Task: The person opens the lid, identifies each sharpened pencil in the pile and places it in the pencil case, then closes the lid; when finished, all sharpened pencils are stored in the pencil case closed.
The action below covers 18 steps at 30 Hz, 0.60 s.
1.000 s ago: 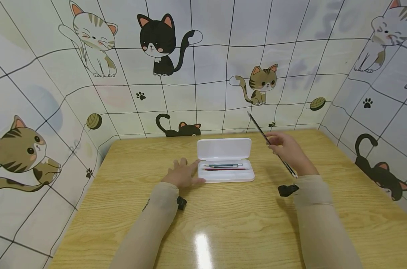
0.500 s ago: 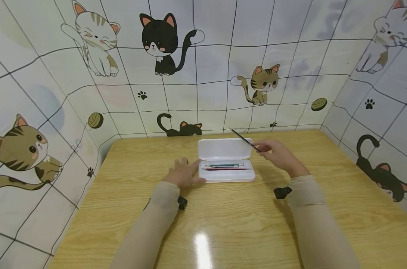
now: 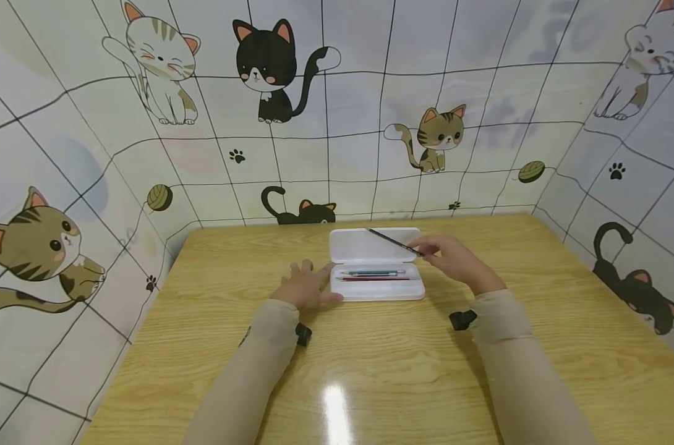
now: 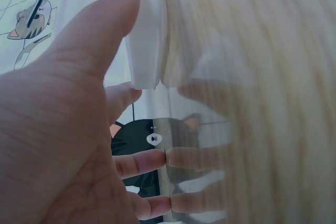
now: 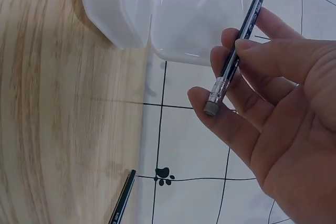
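A white pencil case [image 3: 377, 292] lies with its lid [image 3: 348, 247] raised at the back. Inside it are a teal pencil [image 3: 373, 272] and a red one [image 3: 370, 279], side by side. My left hand [image 3: 303, 288] rests on the table at the case's left end, fingers spread, its thumb [image 4: 126, 3] against the front wall and its forefinger at the side. My right hand [image 3: 454, 259] pinches a dark pencil [image 3: 392, 240] near its eraser [image 5: 211, 108], between thumb and fingertips. That pencil slants across the lid in the head view, its point toward the upper left.
Another dark pencil [image 5: 123, 198] lies on the table below the right hand in the right wrist view; the hand and arm hide it in the head view. The wooden table [image 3: 392, 371] meets a cat-patterned backdrop [image 3: 354, 154] behind and at both sides.
My right hand has moved left with the pencil, from the right of the case to the lid's right edge. The pencil has swung lower and flatter. The left hand keeps its place.
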Each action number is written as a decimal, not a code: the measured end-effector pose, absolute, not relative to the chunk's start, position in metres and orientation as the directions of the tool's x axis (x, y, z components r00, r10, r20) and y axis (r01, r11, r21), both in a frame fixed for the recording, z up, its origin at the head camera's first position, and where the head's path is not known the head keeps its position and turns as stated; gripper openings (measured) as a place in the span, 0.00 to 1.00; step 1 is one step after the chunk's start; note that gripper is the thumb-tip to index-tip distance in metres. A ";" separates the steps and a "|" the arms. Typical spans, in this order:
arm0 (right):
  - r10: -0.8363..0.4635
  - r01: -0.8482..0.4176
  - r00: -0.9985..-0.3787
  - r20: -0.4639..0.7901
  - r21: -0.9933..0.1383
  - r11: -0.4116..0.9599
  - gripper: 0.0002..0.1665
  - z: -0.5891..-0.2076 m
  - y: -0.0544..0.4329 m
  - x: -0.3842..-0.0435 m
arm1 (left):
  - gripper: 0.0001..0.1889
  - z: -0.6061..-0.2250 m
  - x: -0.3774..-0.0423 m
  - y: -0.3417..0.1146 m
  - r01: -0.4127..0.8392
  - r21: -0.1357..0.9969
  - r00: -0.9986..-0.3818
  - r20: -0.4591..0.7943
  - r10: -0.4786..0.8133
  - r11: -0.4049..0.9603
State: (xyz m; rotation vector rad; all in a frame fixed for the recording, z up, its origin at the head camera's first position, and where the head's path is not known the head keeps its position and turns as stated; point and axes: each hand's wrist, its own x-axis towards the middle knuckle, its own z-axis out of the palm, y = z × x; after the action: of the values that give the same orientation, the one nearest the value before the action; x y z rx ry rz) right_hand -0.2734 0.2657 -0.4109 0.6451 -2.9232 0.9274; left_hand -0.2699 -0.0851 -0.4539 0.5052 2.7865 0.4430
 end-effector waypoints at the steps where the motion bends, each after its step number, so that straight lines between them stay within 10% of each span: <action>1: -0.387 -0.392 -0.913 0.129 -0.539 0.746 0.22 -0.411 0.265 -0.274 | 0.48 -0.454 -0.270 -0.085 0.295 0.343 -0.901 -0.210 0.379 0.892; 18: -0.459 -0.432 -0.888 -0.002 -0.334 0.838 0.23 -0.416 0.240 -0.276 | 0.48 -0.456 -0.274 -0.087 0.290 0.346 -0.904 -0.207 0.374 0.892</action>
State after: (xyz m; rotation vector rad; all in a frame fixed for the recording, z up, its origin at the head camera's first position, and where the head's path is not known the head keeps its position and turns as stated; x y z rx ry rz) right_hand -0.2759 0.2396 -0.4156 0.7509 -3.0893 0.5303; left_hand -0.2735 -0.0865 -0.4557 0.4997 2.7908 0.4502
